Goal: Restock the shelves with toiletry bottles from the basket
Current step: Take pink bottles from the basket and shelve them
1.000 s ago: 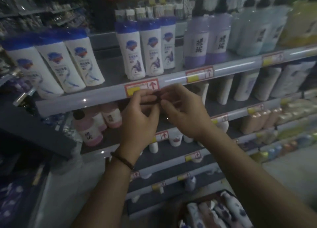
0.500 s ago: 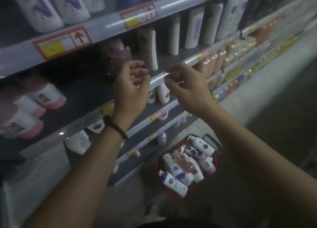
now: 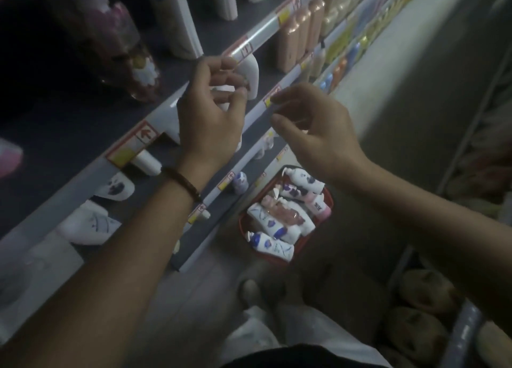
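Dim aisle shot, so I'll place everything off the red basket [image 3: 241,223] sitting on the floor at the foot of the shelves.

Far up and left of the basket there's a dark pinkish bottle with a white flower on it [image 3: 135,71], standing on a shelf. Just below it, still up-left of the basket, a price tag with a red arrow [image 3: 133,146] is clipped on the grey shelf rail [image 3: 83,186].

The left hand [image 3: 210,110] hangs above and left of the basket, in front of that rail, back of the hand toward the camera. Its fingers are loosely curled in and I can't see anything in them. There's a dark beaded bracelet [image 3: 182,183] on that wrist. A white bottle [image 3: 250,74] on a lower shelf shows right behind its fingertips, straight up from the basket's left side.

The basket itself is stuffed with toiletry bottles [image 3: 277,226], lying on their sides in a heap. Mostly white ones with blue or purple print, plus a few pink.

Way above the basket is a row of peach bottles [image 3: 299,35].

The right hand [image 3: 313,129] hovers directly above the basket, thumb and forefinger apart, other fingers relaxed, nothing in its grasp.

Right of the basket is a wire rack with roundish brown things [image 3: 424,293]; too blurry to say what they are.
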The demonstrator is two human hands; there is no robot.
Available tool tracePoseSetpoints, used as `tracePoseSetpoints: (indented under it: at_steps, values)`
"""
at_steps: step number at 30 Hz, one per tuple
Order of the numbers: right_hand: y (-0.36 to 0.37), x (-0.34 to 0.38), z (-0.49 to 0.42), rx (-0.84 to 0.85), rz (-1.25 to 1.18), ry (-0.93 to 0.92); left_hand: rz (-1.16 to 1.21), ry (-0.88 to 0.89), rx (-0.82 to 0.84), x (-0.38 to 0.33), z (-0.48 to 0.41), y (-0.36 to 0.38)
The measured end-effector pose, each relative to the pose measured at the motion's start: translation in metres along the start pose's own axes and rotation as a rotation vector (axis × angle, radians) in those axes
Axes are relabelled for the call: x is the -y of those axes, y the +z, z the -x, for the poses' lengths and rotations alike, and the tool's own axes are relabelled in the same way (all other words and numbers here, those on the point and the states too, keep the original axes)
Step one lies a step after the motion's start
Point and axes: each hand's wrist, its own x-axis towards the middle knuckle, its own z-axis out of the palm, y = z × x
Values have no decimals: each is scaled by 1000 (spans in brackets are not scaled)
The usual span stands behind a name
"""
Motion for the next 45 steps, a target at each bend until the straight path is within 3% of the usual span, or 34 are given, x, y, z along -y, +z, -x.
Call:
tracePoseSetpoints:
  at_steps: [15, 30, 39, 45]
  values:
    - [36, -216, 23, -97, -108, 265, 8, -259, 24, 124, 60, 126]
    - [148, -417, 35, -90, -168, 416, -2, -616, 213, 334, 155, 245]
    - [201, -506, 61, 63, -76, 521, -37, -814, 163, 416, 192, 289]
    - [219, -535, 74, 215, 49, 568, -108, -1101, 259, 440, 211, 306]
